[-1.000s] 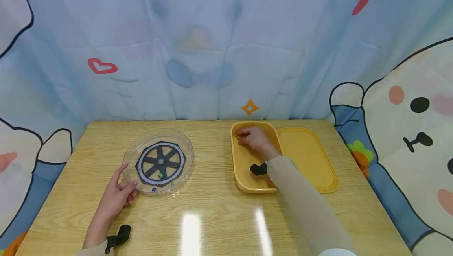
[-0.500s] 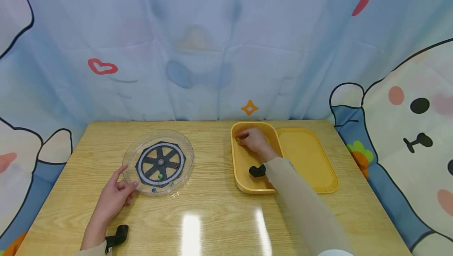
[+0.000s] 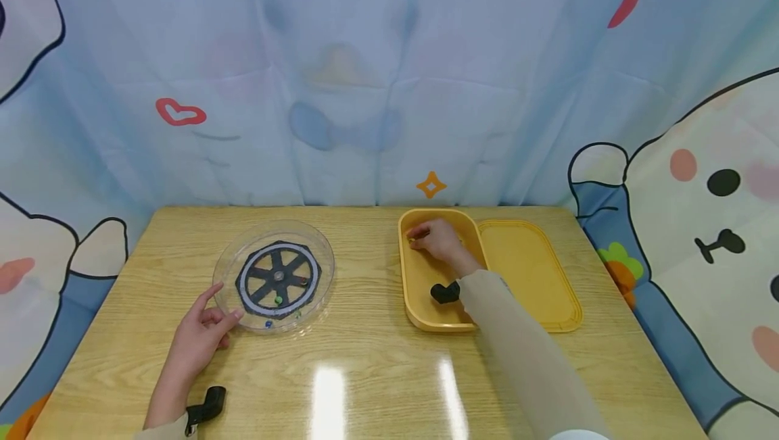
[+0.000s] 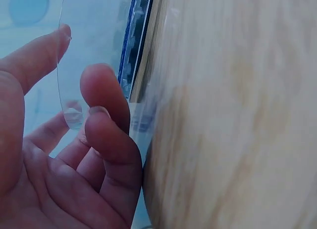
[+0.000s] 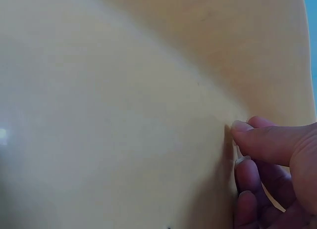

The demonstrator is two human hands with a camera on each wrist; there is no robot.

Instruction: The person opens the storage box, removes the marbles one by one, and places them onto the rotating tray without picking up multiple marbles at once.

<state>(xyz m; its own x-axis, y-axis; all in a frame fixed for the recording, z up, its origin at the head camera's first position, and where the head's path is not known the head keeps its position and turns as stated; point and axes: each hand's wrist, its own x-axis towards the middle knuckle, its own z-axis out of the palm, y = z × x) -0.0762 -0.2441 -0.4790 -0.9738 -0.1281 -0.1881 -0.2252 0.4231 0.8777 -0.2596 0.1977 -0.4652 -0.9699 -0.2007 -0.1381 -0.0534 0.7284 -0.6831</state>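
Note:
In the head view, my left hand holds the near-left rim of a clear round dish, thumb and index finger spread along its edge. The left wrist view shows the fingers bent around the dish's clear wall. Inside the dish lies a black wheel-like shape with a pale ring; a green bead and a blue bead are near it. My right hand reaches into a yellow box. Its thumb and index fingertips pinch together near the far-left wall, over a small yellowish piece mostly hidden by them.
A flat yellow lid lies right of the box, partly under the right sleeve. Wooden tabletop lies between dish and box. A printed blue curtain hangs behind the table.
My left hand keeps its place at the dish's rim. The right hand stays in the box with its fingertips at nearly the same spot; the whole view shifts slightly.

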